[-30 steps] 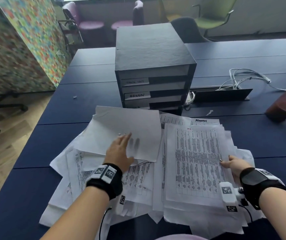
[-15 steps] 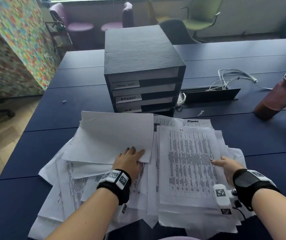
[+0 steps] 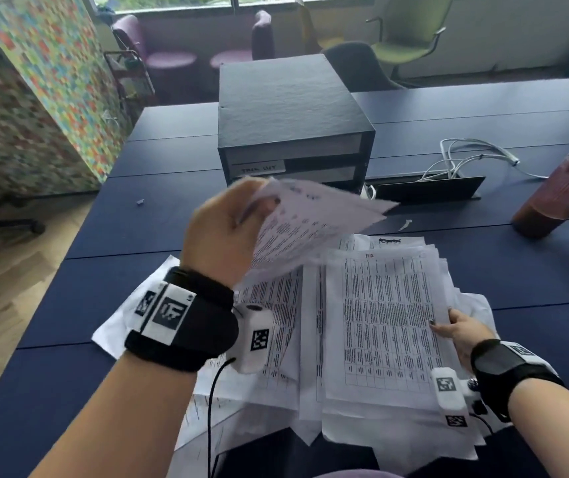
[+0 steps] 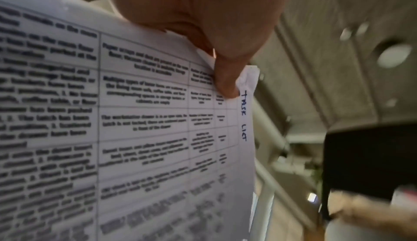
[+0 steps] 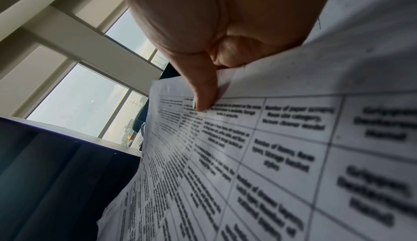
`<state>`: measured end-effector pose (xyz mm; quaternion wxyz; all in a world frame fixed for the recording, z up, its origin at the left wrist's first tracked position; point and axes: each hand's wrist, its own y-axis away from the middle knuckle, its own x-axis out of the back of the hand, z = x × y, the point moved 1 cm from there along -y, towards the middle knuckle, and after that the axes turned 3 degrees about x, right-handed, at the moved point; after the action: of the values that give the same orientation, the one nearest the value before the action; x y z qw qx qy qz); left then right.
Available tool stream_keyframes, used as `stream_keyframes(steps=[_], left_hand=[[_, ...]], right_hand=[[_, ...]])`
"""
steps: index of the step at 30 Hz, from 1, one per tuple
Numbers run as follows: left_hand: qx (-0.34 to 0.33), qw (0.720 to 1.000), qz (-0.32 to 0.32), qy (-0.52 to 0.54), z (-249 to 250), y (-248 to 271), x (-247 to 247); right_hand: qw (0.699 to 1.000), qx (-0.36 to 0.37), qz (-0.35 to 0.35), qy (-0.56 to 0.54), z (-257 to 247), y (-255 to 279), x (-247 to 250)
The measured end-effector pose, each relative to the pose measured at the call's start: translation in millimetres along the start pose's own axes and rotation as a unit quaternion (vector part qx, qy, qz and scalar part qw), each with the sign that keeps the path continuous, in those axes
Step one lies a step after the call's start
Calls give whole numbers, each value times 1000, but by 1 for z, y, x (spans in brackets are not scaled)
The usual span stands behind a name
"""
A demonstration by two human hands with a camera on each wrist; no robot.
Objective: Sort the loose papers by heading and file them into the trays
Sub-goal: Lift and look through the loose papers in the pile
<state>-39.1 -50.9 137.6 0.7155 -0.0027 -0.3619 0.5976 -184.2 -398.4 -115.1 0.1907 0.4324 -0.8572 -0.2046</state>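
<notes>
Pinching a white printed sheet headed TASK LIST (image 3: 314, 222), the left hand (image 3: 222, 232) must file it at twelve o'clock in the black tray stack (image 3: 293, 132), while the right hand (image 3: 462, 331) pinches the paper pile's (image 3: 389, 326) edge.

The held sheet (image 4: 140, 120) has "TASK LIST" handwritten on its margin. The top sheet (image 3: 386, 326) of the pile shows "HR" in red.

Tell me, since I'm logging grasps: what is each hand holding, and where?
Left hand pinches a lifted sheet near its "TASK LIST" heading edge; right hand grips the stack's right edge.
</notes>
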Motion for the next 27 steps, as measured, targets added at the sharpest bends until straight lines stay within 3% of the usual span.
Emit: stream_keyframes(steps=[5, 8, 12, 16, 19, 22, 24, 27], left_hand=[[9, 989, 112, 99, 18, -13, 23], [84, 986, 120, 84, -21, -17, 10], [225, 969, 57, 89, -79, 7, -27], [360, 931, -30, 48, -123, 45, -52], [422, 904, -46, 54, -144, 67, -58], [496, 858, -93, 92, -160, 81, -59], [522, 838, -135, 87, -168, 87, -62], [498, 857, -132, 4, -167, 85, -61]], right_hand=[[1000, 6, 19, 1, 3, -5, 6], [1000, 11, 23, 15, 3, -6, 6], [999, 11, 30, 16, 12, -16, 13], [999, 8, 16, 42, 55, -65, 39], [998, 12, 32, 43, 52, -61, 42], [999, 11, 41, 33, 31, -38, 32], [999, 17, 41, 19, 7, -17, 22], [997, 34, 62, 29, -8, -11, 24]])
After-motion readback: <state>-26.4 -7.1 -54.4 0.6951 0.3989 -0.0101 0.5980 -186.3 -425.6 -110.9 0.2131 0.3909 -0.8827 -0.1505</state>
